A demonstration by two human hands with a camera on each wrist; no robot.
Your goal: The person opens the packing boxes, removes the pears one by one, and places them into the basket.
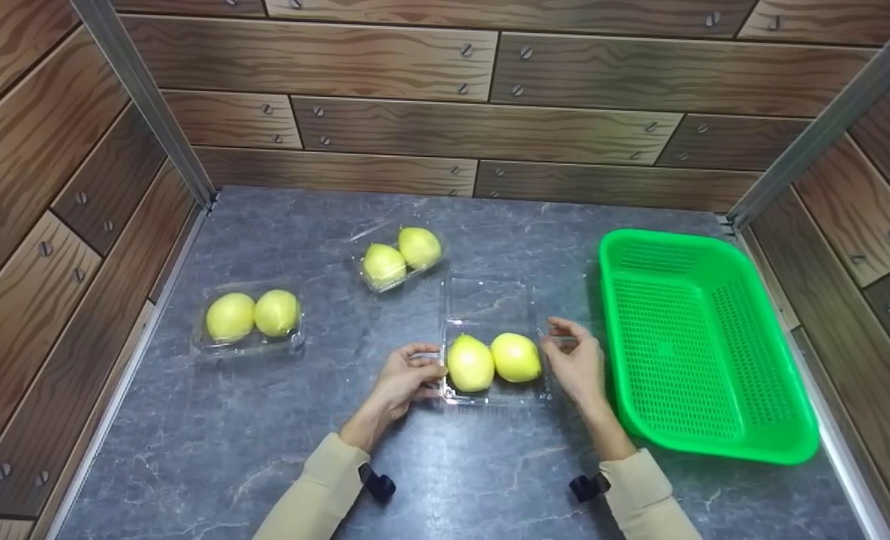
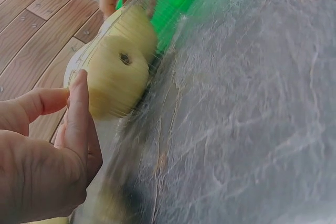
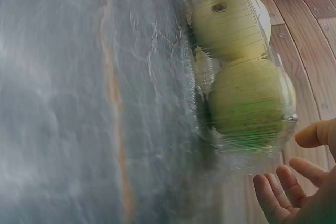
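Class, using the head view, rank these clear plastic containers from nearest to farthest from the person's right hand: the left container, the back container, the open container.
1. Open container: just left of the right hand.
2. Back container: farther left, toward the rear wall.
3. Left container: farthest left of the three.

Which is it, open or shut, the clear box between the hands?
The box is open: the head view shows its clear lid folded back beyond the two fruits, not over them.
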